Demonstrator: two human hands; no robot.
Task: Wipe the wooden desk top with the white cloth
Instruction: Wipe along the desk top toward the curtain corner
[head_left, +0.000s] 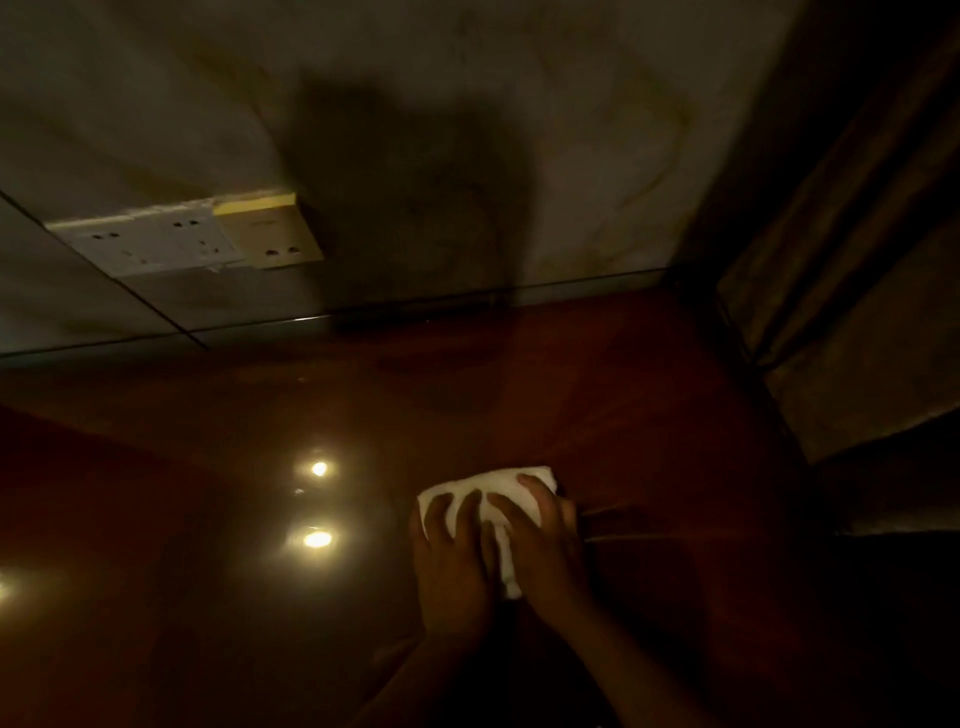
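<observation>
A folded white cloth (491, 486) lies flat on the glossy dark red-brown wooden desk top (218, 597), right of the middle. My left hand (452, 561) presses on the cloth's left part, fingers spread over it. My right hand (545, 545) covers its right part, fingers curled over the far right corner. Both hands hide most of the cloth; only its far edge and a strip between the hands show. The room is dim.
The desk meets a pale wall (467, 130) at the back, with white and gold socket plates (192, 239) at the left. A dark curtain (841, 291) hangs along the desk's right edge. Ceiling lamp reflections (318, 538) shine on the desk left of the cloth.
</observation>
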